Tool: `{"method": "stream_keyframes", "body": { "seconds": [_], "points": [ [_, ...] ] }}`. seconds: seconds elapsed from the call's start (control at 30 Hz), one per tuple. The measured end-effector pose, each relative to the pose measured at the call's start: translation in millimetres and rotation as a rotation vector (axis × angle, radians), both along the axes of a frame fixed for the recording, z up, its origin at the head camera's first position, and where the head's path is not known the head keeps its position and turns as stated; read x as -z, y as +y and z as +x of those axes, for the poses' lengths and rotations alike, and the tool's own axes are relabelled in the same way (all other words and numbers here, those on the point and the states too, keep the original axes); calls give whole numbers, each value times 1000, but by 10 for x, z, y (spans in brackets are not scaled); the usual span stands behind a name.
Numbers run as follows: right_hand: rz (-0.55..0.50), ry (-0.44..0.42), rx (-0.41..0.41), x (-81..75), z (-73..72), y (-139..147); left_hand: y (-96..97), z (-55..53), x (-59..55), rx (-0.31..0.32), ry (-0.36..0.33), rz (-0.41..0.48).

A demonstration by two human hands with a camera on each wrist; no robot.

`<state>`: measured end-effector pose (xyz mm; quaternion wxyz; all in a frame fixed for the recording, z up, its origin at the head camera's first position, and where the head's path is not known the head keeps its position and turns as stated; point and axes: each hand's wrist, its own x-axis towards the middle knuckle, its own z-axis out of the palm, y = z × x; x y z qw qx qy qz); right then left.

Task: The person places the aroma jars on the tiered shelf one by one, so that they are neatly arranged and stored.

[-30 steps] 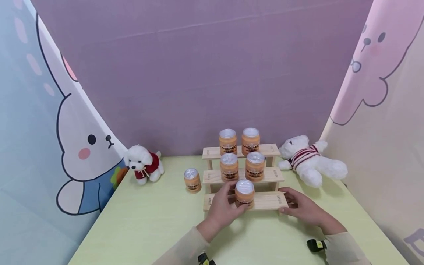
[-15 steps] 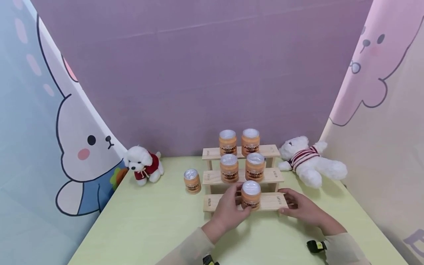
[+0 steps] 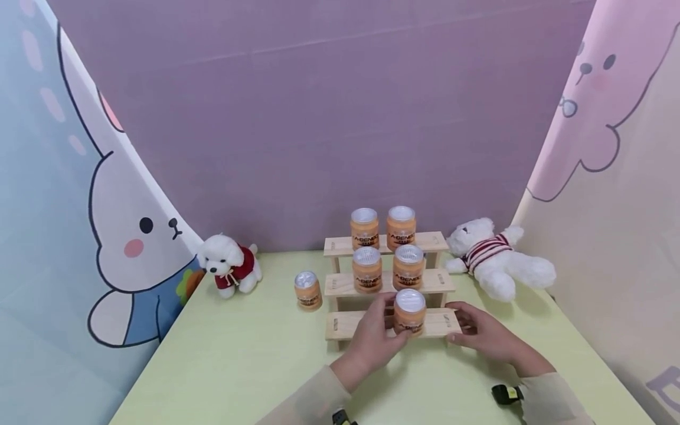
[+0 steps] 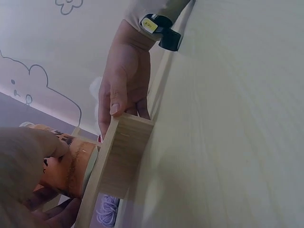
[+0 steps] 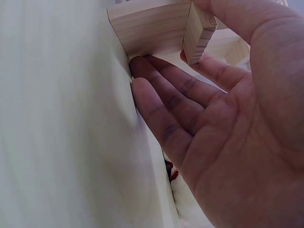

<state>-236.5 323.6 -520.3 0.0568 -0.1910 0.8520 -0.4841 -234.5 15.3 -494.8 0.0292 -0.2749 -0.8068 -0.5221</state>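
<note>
In the head view my left hand (image 3: 375,337) grips an orange can (image 3: 409,316) with a silver lid, fingers behind it and thumb in front. The can stands upright on the lowest step of a three-step wooden rack (image 3: 342,324), right of the step's middle. The left wrist view shows the can's base (image 4: 84,168) against the board. My right hand (image 3: 486,332) holds the right end of that step. In the right wrist view its thumb and index finger pinch the board's end (image 5: 200,35), while the other fingers reach down near the tabletop.
Two orange cans stand on the top step (image 3: 333,245) and two on the middle step (image 3: 385,283). Another can (image 3: 308,292) stands on the table left of the rack. A plush dog (image 3: 228,264) sits further left; a plush bear (image 3: 496,257) lies at right.
My left hand has shifted the can to the right along the lowest step. My right hand has stayed at the step's right end.
</note>
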Motion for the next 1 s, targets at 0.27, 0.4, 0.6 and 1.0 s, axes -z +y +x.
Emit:
{"method": "stream_keyframes", "body": {
  "seconds": [0.27, 0.4, 0.6, 1.0],
  "points": [
    [3, -2, 0, -9, 12, 6, 81, -16, 21, -21, 17, -37],
    [2, -3, -4, -18, 11, 0, 96, -8, -4, -31, -2, -38],
    [12, 2, -1, -12, 8, -6, 117, -2, -7, -52, 3, -60],
    [10, -1, -5, 24, -26, 7, 150, -6, 8, -64, 18, -59]
  ]
}}
